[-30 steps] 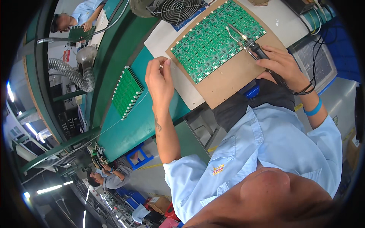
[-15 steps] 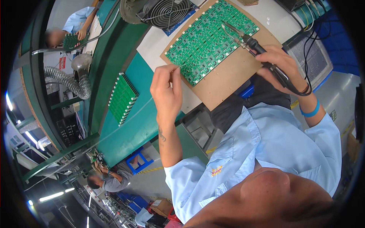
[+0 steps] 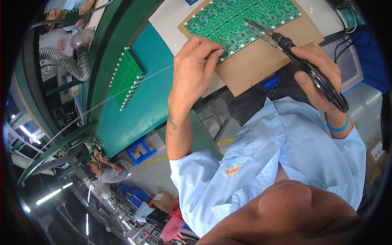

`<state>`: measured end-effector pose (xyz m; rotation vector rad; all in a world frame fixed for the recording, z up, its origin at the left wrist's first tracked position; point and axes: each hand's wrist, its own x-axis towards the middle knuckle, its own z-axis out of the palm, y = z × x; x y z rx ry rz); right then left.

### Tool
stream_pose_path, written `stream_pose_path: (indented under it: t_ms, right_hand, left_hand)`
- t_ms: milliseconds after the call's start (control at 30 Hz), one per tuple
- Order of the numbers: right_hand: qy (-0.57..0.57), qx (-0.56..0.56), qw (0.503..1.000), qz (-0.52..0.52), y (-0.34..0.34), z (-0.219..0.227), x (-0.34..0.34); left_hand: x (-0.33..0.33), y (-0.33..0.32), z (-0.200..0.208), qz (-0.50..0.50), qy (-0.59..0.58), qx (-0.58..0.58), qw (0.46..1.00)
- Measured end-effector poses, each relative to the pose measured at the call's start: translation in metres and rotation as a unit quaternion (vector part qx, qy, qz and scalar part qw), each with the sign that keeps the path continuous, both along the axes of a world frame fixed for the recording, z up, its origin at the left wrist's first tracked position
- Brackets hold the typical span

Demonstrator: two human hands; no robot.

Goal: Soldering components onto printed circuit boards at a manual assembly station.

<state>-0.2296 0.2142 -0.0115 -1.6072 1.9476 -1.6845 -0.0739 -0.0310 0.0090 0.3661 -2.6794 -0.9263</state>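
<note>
A green circuit board panel (image 3: 228, 24), crowded with small parts, lies on a brown backing board (image 3: 255, 69). My left hand (image 3: 194, 61) is closed in a pinch at the panel's near left corner. From behind it a thin solder wire (image 3: 157, 73) trails off to the left; the end at the fingertips is hidden. In my right hand (image 3: 320, 75) is a black-handled soldering iron (image 3: 281, 41), gripped like a pen. Its metal tip points left, above the middle of the panel. Whether the tip touches a part, I cannot tell.
A stack of green circuit boards (image 3: 127, 77) with white edge connectors stands on the green bench top (image 3: 157, 106). Beyond it are a flexible silver duct (image 3: 65, 61) and a green frame. A blue stool (image 3: 143, 149) and a seated person (image 3: 110, 171) are lower left. Another person works at upper left.
The whole view has shifted, with the panel now higher in it. My left fingers have moved rightward to the panel's near corner. The iron's tip has moved left and nearer over the panel.
</note>
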Motion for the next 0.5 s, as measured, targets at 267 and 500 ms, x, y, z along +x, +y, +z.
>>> stream_pose_path:
  t_ms: [267,500]
  right_hand:
    - [0.038,0.003,0.999,0.025,0.003,0.007,0.01]
    - [0.042,0.008,0.998,0.035,0.002,0.008,0.014]
  left_hand:
    - [0.004,-0.017,0.0,-0.053,0.006,-0.071,0.996]
    - [0.007,-0.027,0.002,-0.057,-0.017,-0.066,0.996]
